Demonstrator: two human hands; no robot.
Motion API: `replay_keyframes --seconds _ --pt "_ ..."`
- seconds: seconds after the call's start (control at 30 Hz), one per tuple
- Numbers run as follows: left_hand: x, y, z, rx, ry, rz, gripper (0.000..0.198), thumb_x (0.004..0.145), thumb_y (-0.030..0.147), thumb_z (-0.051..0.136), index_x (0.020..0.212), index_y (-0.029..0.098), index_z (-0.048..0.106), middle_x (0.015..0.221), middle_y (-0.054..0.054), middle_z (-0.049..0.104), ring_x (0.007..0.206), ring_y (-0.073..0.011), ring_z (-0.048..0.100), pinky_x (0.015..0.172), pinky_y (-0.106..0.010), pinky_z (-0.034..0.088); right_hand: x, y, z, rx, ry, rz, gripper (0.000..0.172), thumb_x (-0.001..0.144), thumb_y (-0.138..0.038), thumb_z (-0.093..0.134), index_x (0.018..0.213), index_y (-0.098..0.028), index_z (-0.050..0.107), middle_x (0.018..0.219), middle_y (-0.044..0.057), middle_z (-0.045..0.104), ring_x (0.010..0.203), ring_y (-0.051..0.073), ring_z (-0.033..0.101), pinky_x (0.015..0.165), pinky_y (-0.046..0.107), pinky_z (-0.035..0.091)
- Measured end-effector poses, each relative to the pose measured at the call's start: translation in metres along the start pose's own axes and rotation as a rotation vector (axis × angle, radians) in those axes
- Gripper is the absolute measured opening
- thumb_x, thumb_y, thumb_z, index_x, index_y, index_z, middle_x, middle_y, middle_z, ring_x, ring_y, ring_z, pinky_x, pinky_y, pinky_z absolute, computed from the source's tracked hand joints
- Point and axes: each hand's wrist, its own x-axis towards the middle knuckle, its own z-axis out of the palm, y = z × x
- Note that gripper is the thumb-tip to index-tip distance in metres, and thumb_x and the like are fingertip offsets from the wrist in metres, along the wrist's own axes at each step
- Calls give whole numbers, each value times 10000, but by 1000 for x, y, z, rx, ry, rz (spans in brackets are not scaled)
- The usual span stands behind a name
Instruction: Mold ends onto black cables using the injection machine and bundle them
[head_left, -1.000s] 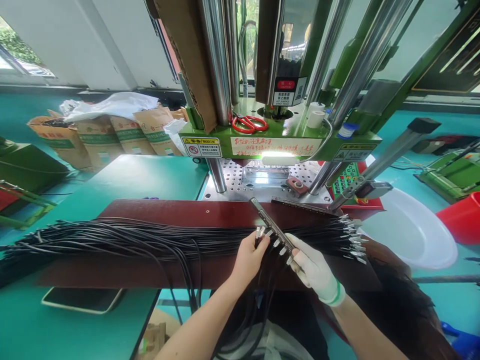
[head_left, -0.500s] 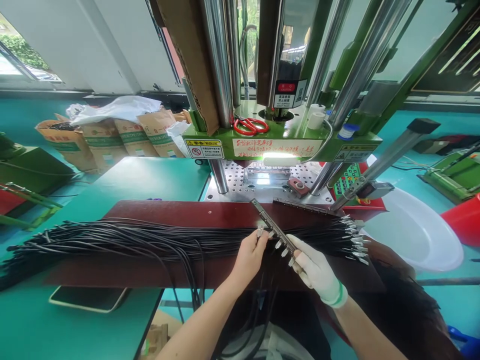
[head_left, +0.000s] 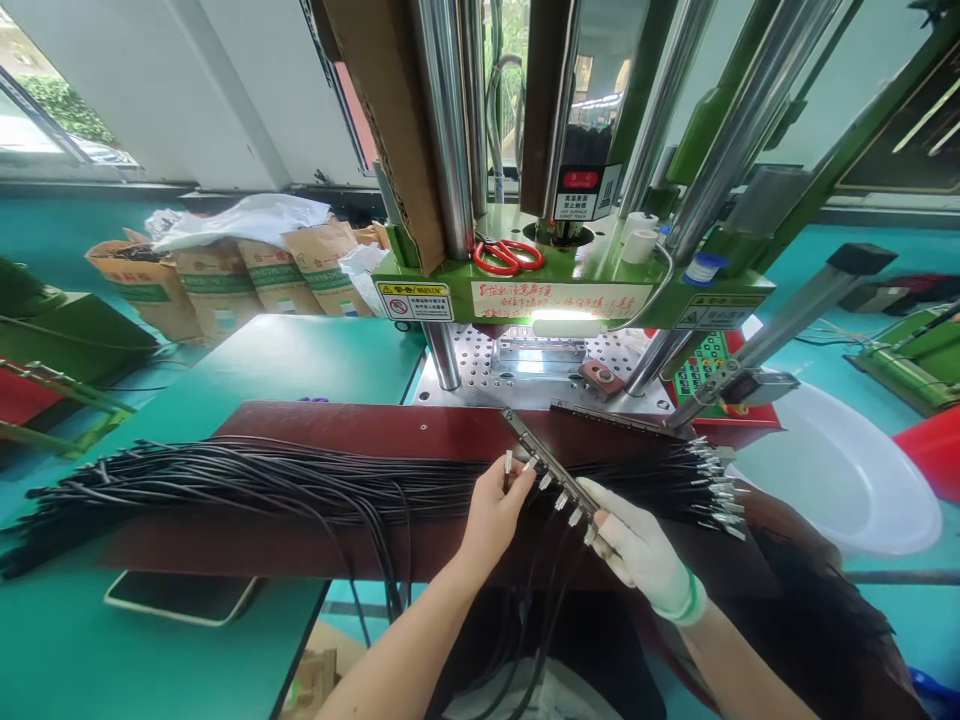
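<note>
Two hands work mid-frame, the bare left hand [head_left: 491, 515] pinching a cable terminal [head_left: 508, 468] beside the metal bar [head_left: 550, 466] that the gloved right hand [head_left: 637, 540] grips, with more terminals [head_left: 561, 500] lined along it.

daylight came through the window [head_left: 52, 125] at upper left, and a bright lamp strip [head_left: 566, 324] glowed white under the press. the chrome columns [head_left: 446, 130] and metal terminals [head_left: 716, 490] glinted, shadows stayed soft, the wide lens bowed the frame's edges, and the picture stayed fairly sharp.
</note>
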Motion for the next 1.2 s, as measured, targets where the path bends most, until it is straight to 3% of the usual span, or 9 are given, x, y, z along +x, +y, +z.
replay_keyframes --seconds 0.13,0.37,0.5,0.6,0.73,0.8,0.97,1.2 --pt "0 -1 -1 37 41 31 218 749 354 563 661 162 510 532 70 350 520 -71 300 514 -205 261 2 6 -4 -31 -35 -4 611 783 -473 554 1265 -111 453 720 49 529 539 88 372 440 221 246" --pt "0 -2 -5 79 31 29 238 741 357 561 634 156 490 533 61 378 515 -71 314 515 -211 282 3 19 -11 -295 -98 -133 538 855 -420 473 1301 -122 437 573 -9 464 534 96 367 514 254 327" --pt "0 4 -15 49 -55 13 302 799 439 460 679 164 490 554 41 432 508 -80 376 479 -203 305 1 11 -6 -93 -54 -59 562 795 -441 552 1254 -121 491 619 12 493 519 80 356 457 224 308" --pt "-1 10 -25 -61 -46 -40 335 831 496 363 745 187 463 511 63 397 438 -74 354 408 -187 278 -1 0 -3 -8 2 35 602 742 -459 609 1236 -130 505 722 57 542 514 74 368 371 182 235" --pt "-1 6 -28 -76 -163 -177 395 805 559 361 642 199 382 423 103 258 355 -47 199 360 -184 169 0 -4 -5 -4 -10 90 636 720 -469 634 1241 -130 501 648 32 507 482 68 354 328 159 172" --pt "-1 2 -26 -9 -225 -153 413 803 557 373 604 195 364 429 90 285 372 -49 236 380 -193 190 0 -2 -7 8 -46 96 608 716 -462 645 1215 -137 529 653 31 508 487 62 357 345 157 193" --pt "0 -3 -25 79 -252 -81 410 825 526 356 587 193 351 469 73 307 419 -60 259 411 -210 203 0 -3 -8 -19 -75 118 599 715 -458 649 1211 -140 538 686 51 538 510 67 377 367 162 218" --pt "-2 2 -33 25 -336 -144 416 824 526 361 573 196 324 453 81 295 391 -48 227 407 -204 191 0 -5 -9 -169 -146 98 651 772 -496 561 1274 -92 467 593 23 499 458 62 328 359 176 187"
